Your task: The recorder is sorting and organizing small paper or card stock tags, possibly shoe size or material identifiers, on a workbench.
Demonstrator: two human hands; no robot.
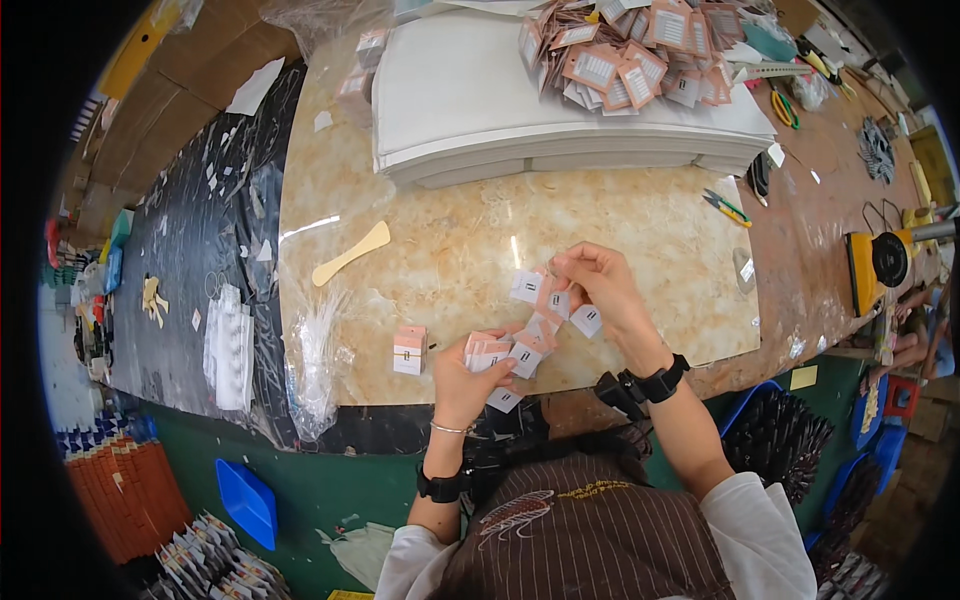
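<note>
My left hand (466, 384) is closed round a fanned bunch of small pink-and-white tags (488, 352) near the table's front edge. More pink-and-white tags (548, 303) spread from that bunch up toward my right hand (604, 284). Thumb and forefinger of the right hand pinch together at the upper end of this spread; what lies between them is too small to make out, perhaps a tag's edge. One tag hangs just below the right fingers. To the left of my left hand lies a neat bundle of tags (408, 352) with a yellow band round it.
A thick stack of white sheets (450, 95) fills the back, with a heap of pink tags (630, 60) on it. A cream wooden spatula-like tool (350, 253), yellow-handled snips (727, 208) and clear plastic strands (316, 360) lie on the table. Blue bins (246, 502) stand below.
</note>
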